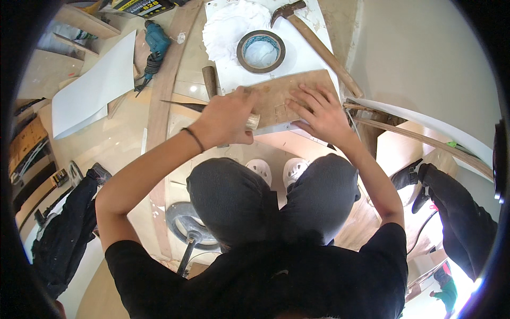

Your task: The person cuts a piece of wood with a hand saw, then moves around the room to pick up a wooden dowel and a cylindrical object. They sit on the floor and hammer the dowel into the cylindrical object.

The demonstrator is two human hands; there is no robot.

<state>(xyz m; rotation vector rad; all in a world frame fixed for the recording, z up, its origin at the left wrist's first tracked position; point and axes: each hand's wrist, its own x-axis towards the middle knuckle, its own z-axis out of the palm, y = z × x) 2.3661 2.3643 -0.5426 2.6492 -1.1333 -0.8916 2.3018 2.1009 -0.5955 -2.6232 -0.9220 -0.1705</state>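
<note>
A flat brown wooden board [273, 90] lies before me, over the near end of a white panel. My left hand [228, 118] is curled at the board's left side. A pale wooden piece [253, 122], apparently a handle end, shows between its fingers and thumb. On the hand's other side a dark, tapering blade [183, 105] points left; the two look like one tool, though its middle is hidden and I cannot tell its kind. With fingers spread, my right hand [319, 111] rests flat on the board's right part. A dark wooden handle [210, 81] stands out just beyond my left hand.
On the white panel [313, 16] lie a roll of tape [282, 52], a crumpled white cloth [226, 32] and a hammer [319, 45]. A teal power tool [156, 45] and a white sheet [95, 90] lie left. Other people's legs [69, 234] [451, 207] flank me.
</note>
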